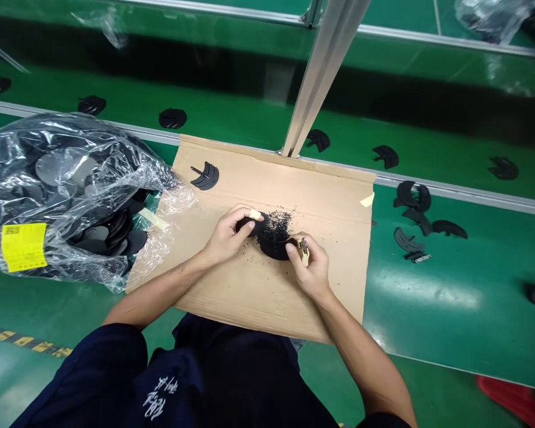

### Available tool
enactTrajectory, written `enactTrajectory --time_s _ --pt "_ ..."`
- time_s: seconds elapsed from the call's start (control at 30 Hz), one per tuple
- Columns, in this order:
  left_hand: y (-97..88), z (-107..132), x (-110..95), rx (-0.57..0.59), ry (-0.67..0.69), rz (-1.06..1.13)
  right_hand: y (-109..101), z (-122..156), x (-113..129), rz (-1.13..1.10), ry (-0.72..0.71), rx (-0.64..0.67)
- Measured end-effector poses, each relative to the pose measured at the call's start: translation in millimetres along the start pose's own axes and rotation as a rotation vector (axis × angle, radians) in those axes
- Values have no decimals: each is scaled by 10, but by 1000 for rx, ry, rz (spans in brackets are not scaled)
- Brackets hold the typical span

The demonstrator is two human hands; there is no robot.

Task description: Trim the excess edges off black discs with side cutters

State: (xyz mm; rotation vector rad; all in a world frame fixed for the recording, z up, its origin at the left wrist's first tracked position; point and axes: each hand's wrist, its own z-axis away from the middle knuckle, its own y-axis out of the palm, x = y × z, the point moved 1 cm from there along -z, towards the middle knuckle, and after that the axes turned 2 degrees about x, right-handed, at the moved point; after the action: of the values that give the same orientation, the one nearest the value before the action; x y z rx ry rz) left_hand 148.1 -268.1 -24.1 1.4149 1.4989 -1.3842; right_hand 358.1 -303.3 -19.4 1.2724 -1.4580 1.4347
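On a sheet of brown cardboard [267,285], my left hand [228,235] grips the left end of a curved black rubber piece [271,245], with a strip of tape round one finger. At the piece's right end, my right hand [311,268] is closed round a small tool [303,251] with a pale handle. Black crumbs [280,221] lie scattered on the cardboard just beyond the piece. Another black curved piece [206,176] rests near the cardboard's far left corner.
A clear plastic bag [62,196] full of black parts, with a yellow label [24,246], lies to the left. Several black pieces [414,220] sit on the green table at right, more on the conveyor [173,118] beyond. A slanted metal post [321,71] rises behind the cardboard.
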Motion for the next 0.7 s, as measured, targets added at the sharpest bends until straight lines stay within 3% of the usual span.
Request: enactTrajectory --time_s 0.2,0.43,0.7 --pt "40 31 -8 76 60 34 -7 -11 -5 67 -155 -26" --pt "66 45 66 -52 2 257 10 -19 -18 87 -299 -2" --pt "42 27 1 -153 7 247 5 -14 -16 201 -386 12"
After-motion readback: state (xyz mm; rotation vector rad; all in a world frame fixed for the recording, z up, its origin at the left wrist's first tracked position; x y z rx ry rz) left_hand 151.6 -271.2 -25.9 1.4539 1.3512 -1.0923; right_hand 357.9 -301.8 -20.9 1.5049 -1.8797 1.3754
